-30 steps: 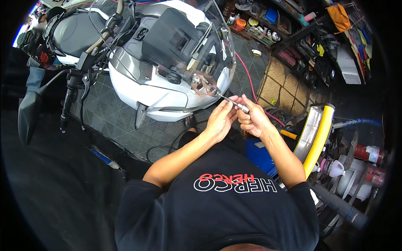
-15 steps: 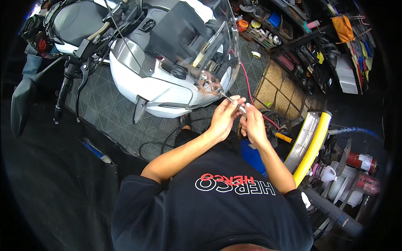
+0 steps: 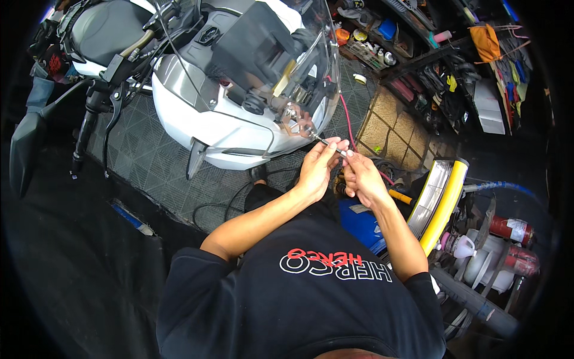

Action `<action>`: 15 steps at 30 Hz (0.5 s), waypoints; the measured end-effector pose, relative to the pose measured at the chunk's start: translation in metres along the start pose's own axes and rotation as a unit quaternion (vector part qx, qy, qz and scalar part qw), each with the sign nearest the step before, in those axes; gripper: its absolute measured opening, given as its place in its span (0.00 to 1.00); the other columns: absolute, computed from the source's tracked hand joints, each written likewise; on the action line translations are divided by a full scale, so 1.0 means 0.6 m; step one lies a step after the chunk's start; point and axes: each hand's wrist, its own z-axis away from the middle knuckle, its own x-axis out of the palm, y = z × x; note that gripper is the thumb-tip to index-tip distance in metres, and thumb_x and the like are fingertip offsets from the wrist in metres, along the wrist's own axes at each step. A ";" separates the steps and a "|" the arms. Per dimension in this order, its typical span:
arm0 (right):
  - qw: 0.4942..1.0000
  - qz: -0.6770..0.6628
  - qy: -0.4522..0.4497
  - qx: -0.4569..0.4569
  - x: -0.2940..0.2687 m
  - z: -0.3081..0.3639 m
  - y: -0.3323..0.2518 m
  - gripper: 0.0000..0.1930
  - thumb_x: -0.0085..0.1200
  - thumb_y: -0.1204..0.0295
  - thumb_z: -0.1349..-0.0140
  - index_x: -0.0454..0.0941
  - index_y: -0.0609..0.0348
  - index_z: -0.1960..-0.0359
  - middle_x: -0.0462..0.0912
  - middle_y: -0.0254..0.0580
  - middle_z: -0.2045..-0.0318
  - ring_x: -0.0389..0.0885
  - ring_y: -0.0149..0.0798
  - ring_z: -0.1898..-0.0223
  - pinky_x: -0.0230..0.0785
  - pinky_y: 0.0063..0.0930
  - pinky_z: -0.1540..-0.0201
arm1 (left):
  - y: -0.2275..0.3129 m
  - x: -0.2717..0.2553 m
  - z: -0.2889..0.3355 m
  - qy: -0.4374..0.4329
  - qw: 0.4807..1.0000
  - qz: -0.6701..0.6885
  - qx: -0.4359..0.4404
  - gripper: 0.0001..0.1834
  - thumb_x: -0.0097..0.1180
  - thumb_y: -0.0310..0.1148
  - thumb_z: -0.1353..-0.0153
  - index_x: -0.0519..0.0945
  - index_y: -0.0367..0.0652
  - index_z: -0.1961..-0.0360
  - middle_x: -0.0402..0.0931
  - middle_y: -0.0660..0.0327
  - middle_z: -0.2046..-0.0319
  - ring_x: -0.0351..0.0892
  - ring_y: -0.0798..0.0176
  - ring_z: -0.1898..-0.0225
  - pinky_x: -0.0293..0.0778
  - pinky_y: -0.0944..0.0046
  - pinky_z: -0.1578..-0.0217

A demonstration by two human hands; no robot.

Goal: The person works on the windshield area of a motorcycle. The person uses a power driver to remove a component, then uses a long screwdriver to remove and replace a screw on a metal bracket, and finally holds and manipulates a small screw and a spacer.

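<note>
From where I stand, a dark mirror (image 3: pixel 27 146) hangs at the far left, then the motorcycle's white front panel (image 3: pixel 206 128) spreads above the grey floor mat (image 3: pixel 161 176), with the clear windscreen (image 3: pixel 327 72) rising at its right. Just beside the windscreen's lower edge, the left hand (image 3: pixel 317 172) has its fingers pinched around a slim metal rod (image 3: pixel 320 140); I can't tell whether the rod's far tip touches the motorcycle. The right hand (image 3: pixel 365 179) meets the rod's near end, thumb and forefinger closed on it, the other fingers curled beneath. A second ago a thick silver end showed plainly at that right hand; now the fingers hide most of it, and the left hand has barely moved. To me that suggests the right hand is working the near end while the left steadies the shaft. Farther right stand a yellow-framed lamp (image 3: pixel 447 206) and, past a pinkish bottle (image 3: pixel 459 245), a red canister (image 3: pixel 511 230).
</note>
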 end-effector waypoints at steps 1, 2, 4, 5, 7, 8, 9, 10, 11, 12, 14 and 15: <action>1.000 0.011 -0.013 -0.008 -0.003 -0.001 -0.003 0.18 0.41 0.56 0.25 0.71 0.60 0.62 0.61 0.26 0.84 0.56 0.23 0.88 0.59 0.20 0.87 | 0.000 0.000 0.000 -0.009 1.000 0.006 0.011 0.12 0.52 0.37 0.29 0.75 0.43 0.51 0.80 0.57 0.52 0.79 0.66 0.52 0.72 0.66 0.50; 0.976 0.202 0.004 -0.083 -0.006 -0.001 -0.007 0.19 0.40 0.55 0.25 0.72 0.61 0.62 0.61 0.25 0.83 0.55 0.21 0.87 0.57 0.18 0.87 | 0.001 0.000 0.001 -0.003 1.000 -0.002 0.008 0.13 0.52 0.37 0.29 0.75 0.41 0.50 0.80 0.55 0.50 0.78 0.66 0.51 0.72 0.66 0.50; 0.973 0.215 -0.035 -0.072 -0.013 -0.007 -0.016 0.20 0.42 0.54 0.26 0.72 0.59 0.63 0.60 0.25 0.84 0.54 0.20 0.87 0.57 0.19 0.86 | 0.002 -0.002 0.001 -0.015 1.000 -0.004 0.006 0.14 0.51 0.38 0.28 0.75 0.41 0.49 0.80 0.55 0.50 0.78 0.67 0.51 0.72 0.66 0.50; 0.971 0.222 -0.055 -0.069 -0.016 -0.013 -0.022 0.20 0.43 0.53 0.26 0.72 0.58 0.64 0.59 0.25 0.84 0.54 0.20 0.88 0.57 0.19 0.86 | 0.004 -0.003 0.002 -0.014 1.000 -0.006 0.003 0.14 0.51 0.38 0.28 0.75 0.40 0.49 0.79 0.55 0.50 0.78 0.67 0.51 0.72 0.67 0.50; 0.987 0.025 -0.128 0.093 -0.019 -0.026 -0.031 0.20 0.43 0.53 0.26 0.74 0.59 0.63 0.57 0.22 0.85 0.50 0.20 0.88 0.52 0.17 0.87 | 0.009 -0.006 0.003 -0.024 0.999 -0.002 0.022 0.14 0.50 0.38 0.28 0.74 0.39 0.49 0.80 0.55 0.52 0.78 0.69 0.55 0.73 0.68 0.53; 0.976 -0.046 -0.162 0.135 -0.019 -0.032 -0.034 0.20 0.42 0.53 0.26 0.73 0.58 0.63 0.56 0.22 0.85 0.48 0.19 0.88 0.51 0.16 0.87 | 0.011 -0.007 0.005 -0.026 0.999 -0.002 0.025 0.15 0.49 0.38 0.27 0.74 0.38 0.49 0.81 0.56 0.53 0.78 0.71 0.57 0.73 0.68 0.55; 0.960 -0.110 -0.183 0.182 -0.019 -0.035 -0.036 0.20 0.42 0.53 0.26 0.73 0.58 0.63 0.55 0.21 0.85 0.46 0.19 0.88 0.50 0.16 0.86 | 0.014 -0.008 0.007 -0.020 0.999 -0.014 0.022 0.15 0.49 0.38 0.27 0.74 0.39 0.49 0.80 0.56 0.52 0.78 0.70 0.56 0.73 0.68 0.53; 0.962 -0.116 -0.168 0.180 -0.017 -0.038 -0.036 0.16 0.46 0.58 0.27 0.73 0.60 0.63 0.64 0.28 0.87 0.56 0.29 0.92 0.57 0.23 0.87 | 0.015 -0.008 0.010 -0.014 0.999 -0.027 0.015 0.15 0.49 0.39 0.27 0.74 0.39 0.48 0.80 0.56 0.51 0.78 0.69 0.55 0.73 0.67 0.51; 0.979 0.143 -0.143 -0.031 -0.015 -0.038 -0.035 0.15 0.48 0.60 0.28 0.73 0.61 0.62 0.68 0.34 0.85 0.62 0.34 0.91 0.61 0.27 0.86 | 0.016 -0.008 0.011 0.008 0.999 -0.040 0.013 0.15 0.49 0.39 0.27 0.74 0.40 0.48 0.80 0.56 0.51 0.78 0.69 0.55 0.73 0.66 0.50; 0.885 0.395 -0.070 -0.236 -0.012 -0.035 -0.032 0.13 0.50 0.62 0.30 0.73 0.62 0.60 0.72 0.39 0.84 0.68 0.39 0.89 0.64 0.31 0.85 | 0.013 -0.006 0.012 0.024 0.998 -0.056 0.024 0.14 0.50 0.38 0.28 0.74 0.41 0.49 0.80 0.57 0.52 0.79 0.69 0.55 0.74 0.66 0.51; 0.681 0.639 0.015 -0.356 -0.008 -0.027 -0.026 0.14 0.56 0.67 0.35 0.72 0.64 0.54 0.82 0.55 0.74 0.82 0.53 0.76 0.72 0.43 0.77 | 0.011 -0.001 0.010 0.030 0.999 -0.039 0.015 0.13 0.50 0.38 0.28 0.75 0.41 0.51 0.81 0.58 0.53 0.79 0.70 0.55 0.74 0.67 0.52; 0.680 0.618 0.028 -0.393 -0.005 -0.026 -0.023 0.14 0.56 0.67 0.35 0.72 0.63 0.54 0.82 0.54 0.74 0.82 0.53 0.76 0.72 0.43 0.77 | 0.010 0.001 0.007 0.013 0.999 -0.024 0.020 0.12 0.50 0.38 0.28 0.75 0.42 0.52 0.81 0.59 0.53 0.79 0.70 0.55 0.74 0.68 0.52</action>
